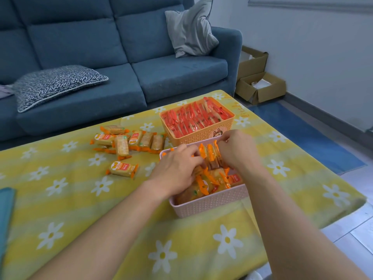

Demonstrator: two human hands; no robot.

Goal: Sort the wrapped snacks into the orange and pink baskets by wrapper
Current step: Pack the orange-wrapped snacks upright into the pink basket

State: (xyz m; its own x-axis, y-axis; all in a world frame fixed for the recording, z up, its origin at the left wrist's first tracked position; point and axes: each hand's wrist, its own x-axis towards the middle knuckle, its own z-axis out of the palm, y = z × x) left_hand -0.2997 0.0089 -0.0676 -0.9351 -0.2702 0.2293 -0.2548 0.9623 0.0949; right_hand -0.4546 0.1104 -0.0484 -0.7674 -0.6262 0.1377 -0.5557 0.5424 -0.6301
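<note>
The pink basket sits near the table's middle with orange-wrapped snacks standing in a row at its far end and more lying loose in it. My left hand reaches into the basket, fingers curled against the near side of the row. My right hand pinches the far end of the same row. Behind stands the orange basket, full of red-wrapped snacks. A heap of orange-wrapped snacks lies on the cloth to the left, with one pack apart from it.
A yellow cloth with white daisies covers the table. A blue sofa with cushions runs along the far side. Cardboard boxes stand on the floor at the right. A teal object lies at the table's left edge.
</note>
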